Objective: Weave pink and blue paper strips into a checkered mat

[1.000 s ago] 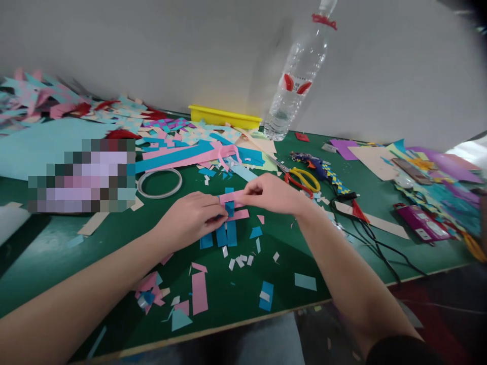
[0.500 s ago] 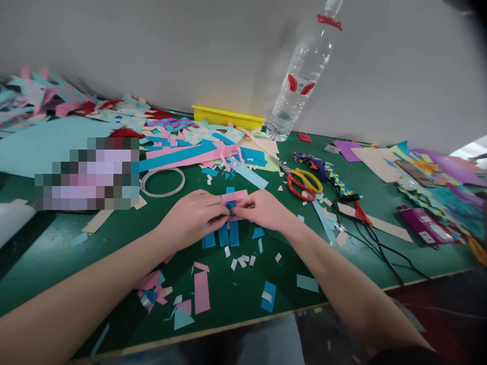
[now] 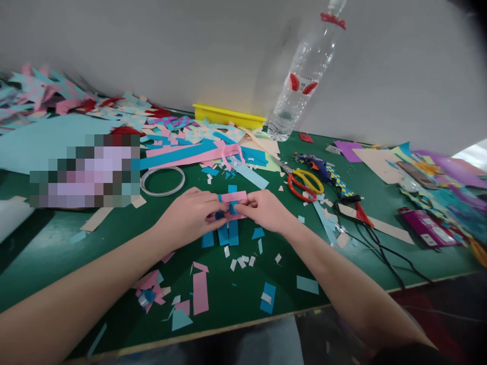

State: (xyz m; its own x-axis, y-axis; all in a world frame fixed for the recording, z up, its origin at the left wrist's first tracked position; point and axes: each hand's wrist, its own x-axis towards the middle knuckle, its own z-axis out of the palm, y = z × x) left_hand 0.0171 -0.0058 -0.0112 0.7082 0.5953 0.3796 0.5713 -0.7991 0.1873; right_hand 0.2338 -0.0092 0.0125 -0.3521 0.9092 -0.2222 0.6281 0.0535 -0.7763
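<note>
Near the middle of the green table, blue paper strips (image 3: pixel 229 233) lie upright in a row, crossed by pink paper strips (image 3: pixel 235 195) in a small weave. My left hand (image 3: pixel 194 212) is closed over the left side of the weave, its fingertips on the strips and hiding part of them. From the right, my right hand (image 3: pixel 262 209) pinches the weave with thumb and forefinger at a blue strip between the pink ones. The fingertips of both hands are close together. Below them lie small white scraps (image 3: pixel 242 262) and a pink paper piece (image 3: pixel 201 293).
Red-and-yellow scissors (image 3: pixel 304 183) and a glue gun (image 3: pixel 321 168) with a black cable lie to the right. A roll of tape (image 3: pixel 163 181) lies left of centre. A clear bottle (image 3: pixel 300 81) stands at the back beside a yellow tray (image 3: pixel 228 116). Paper scraps surround the hands.
The fingertips have drawn slightly apart, showing more of the blue strip between the pink ones. The weave stays in place under both hands.
</note>
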